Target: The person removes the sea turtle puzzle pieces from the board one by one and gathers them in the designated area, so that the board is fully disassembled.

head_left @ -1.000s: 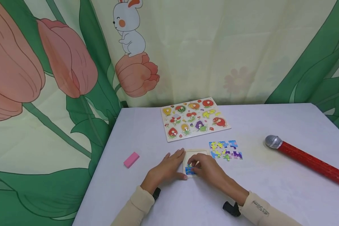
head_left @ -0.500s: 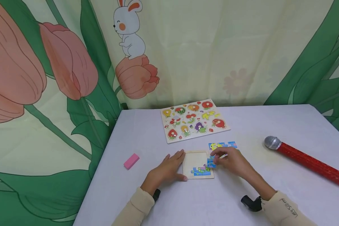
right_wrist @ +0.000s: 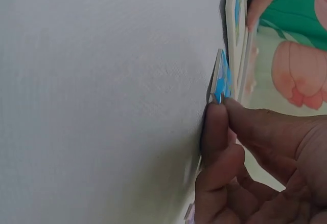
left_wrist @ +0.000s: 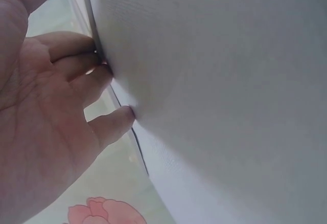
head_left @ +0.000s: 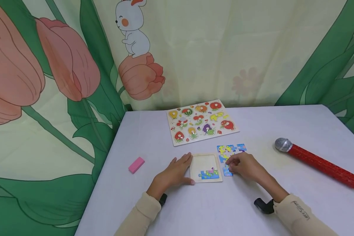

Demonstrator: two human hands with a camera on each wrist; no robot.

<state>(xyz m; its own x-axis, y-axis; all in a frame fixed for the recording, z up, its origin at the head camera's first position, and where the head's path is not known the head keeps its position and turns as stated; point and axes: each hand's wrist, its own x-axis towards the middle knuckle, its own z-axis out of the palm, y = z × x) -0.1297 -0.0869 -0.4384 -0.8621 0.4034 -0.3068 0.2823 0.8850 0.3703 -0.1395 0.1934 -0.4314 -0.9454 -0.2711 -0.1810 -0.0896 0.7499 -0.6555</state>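
Note:
In the head view, my left hand (head_left: 174,173) lies along the left edge of a small wooden puzzle tray (head_left: 191,167), fingers stretched out and thumb near its lower left corner. A few joined blue and green pieces (head_left: 209,174) fill the tray's lower right; its lower left corner is bare. My right hand (head_left: 245,167) is just right of the tray. Its thumb and index finger pinch a blue jigsaw piece (right_wrist: 220,81), seen nearly edge-on in the right wrist view. Loose jigsaw pieces (head_left: 225,149) lie beyond that hand, which partly hides them.
A fruit peg puzzle board (head_left: 203,122) lies at the back of the table. A pink block (head_left: 136,165) is on the left. On the right lies a red microphone (head_left: 324,164) with a silver head. A printed curtain (head_left: 200,49) hangs behind.
My right hand has lifted a blue piece from the tray's lower left corner and carried it right, past the tray's edge. My left hand stays by the tray.

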